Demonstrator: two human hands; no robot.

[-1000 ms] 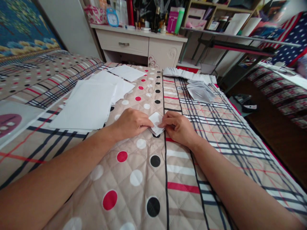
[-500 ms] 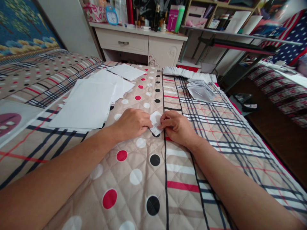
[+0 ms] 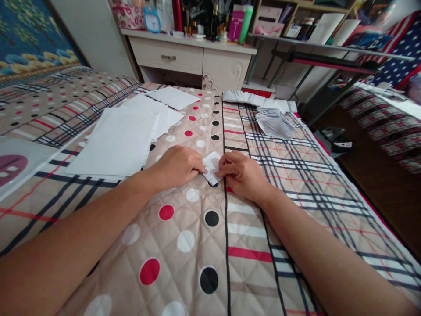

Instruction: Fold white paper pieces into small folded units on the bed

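Note:
A small folded piece of white paper [image 3: 212, 163] lies between my hands on the patterned quilt [image 3: 197, 263], with one corner pointing towards me. My left hand [image 3: 180, 164] pinches its left corner, fingers closed. At its right corner my right hand [image 3: 241, 173] is closed too, thumb and forefinger gripping the edge. Fine creases or marks show near the paper's lower edge. To the left is a stack of larger white sheets [image 3: 112, 142]. Beyond my right hand sits a pile of small folded papers [image 3: 274, 123].
A long row of folded white papers [image 3: 259, 102] lies along the quilt's far edge. A clear plastic bag with a pink print [image 3: 19, 164] is at far left. Behind the bed stand a white dresser [image 3: 184, 57] with bottles and a blue clock [image 3: 151, 19], and a desk [image 3: 329, 48] at right.
My left hand has drawn back slightly to the left, showing a little more of the folded paper. My right hand has hardly moved.

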